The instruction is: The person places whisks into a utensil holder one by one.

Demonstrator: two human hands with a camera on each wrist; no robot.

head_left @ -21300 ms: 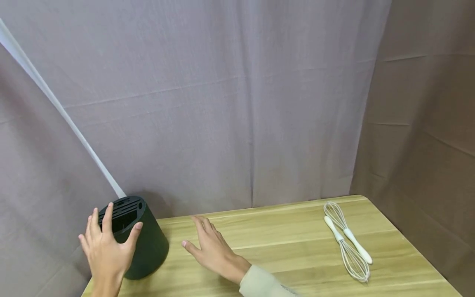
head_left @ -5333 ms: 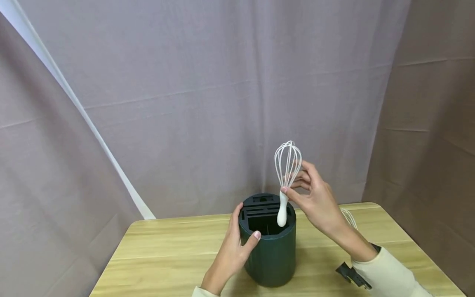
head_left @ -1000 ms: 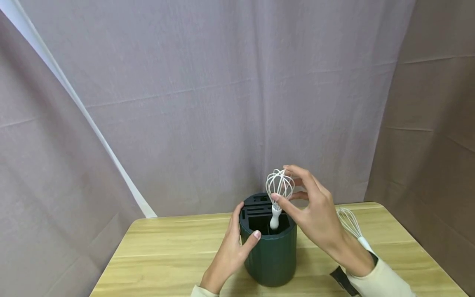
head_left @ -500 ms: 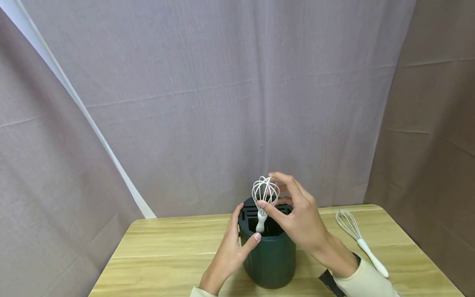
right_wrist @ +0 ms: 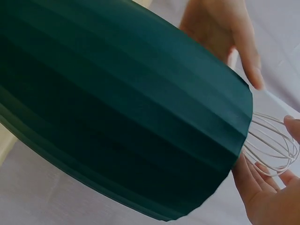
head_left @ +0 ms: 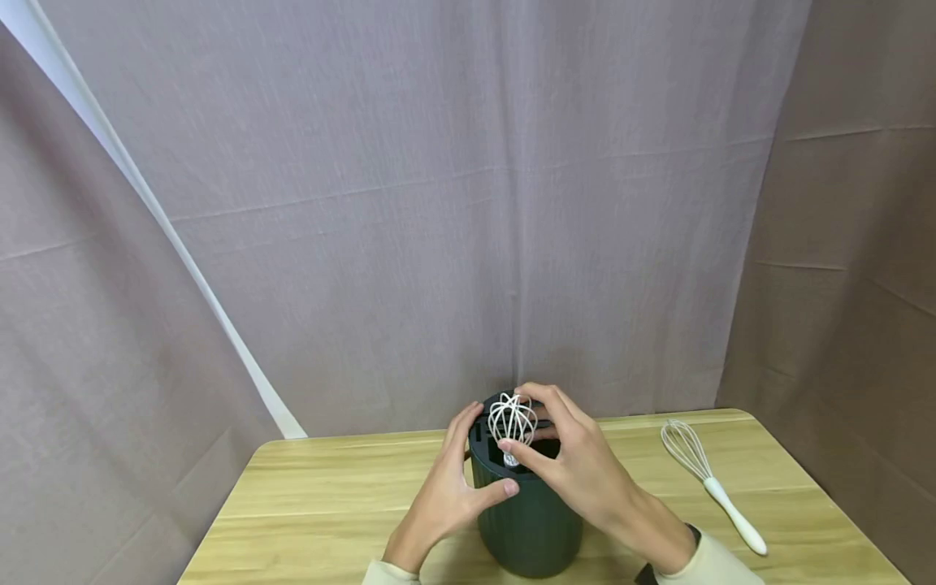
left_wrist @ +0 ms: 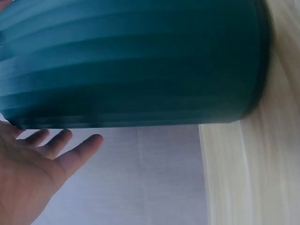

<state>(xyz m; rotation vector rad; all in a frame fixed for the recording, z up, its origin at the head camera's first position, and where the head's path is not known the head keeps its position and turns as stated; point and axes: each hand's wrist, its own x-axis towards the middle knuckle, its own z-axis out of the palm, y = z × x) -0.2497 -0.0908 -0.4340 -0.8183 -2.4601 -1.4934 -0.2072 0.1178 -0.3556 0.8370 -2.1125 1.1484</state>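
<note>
The white balloon whisk point(head_left: 511, 420) has sunk further into the fluted dark-green utensil holder point(head_left: 530, 528): half a second ago much of its handle showed above the front compartment, and now only the wire head and a bit of the pale neck do. That puts most of the insertion behind it, I would judge, though how deep the compartment runs is hidden. The right hand point(head_left: 578, 459) reaches over the holder's right side, thumb and fingers pinching the wire head. The left hand point(head_left: 442, 496) lies along the left wall, its fingers extended rather than curled and its thumb across the near side (bracing, by the look of it). A second whisk point(head_left: 714, 487) lies on the wooden table point(head_left: 329, 504), well apart to the right, untouched by either hand
</note>
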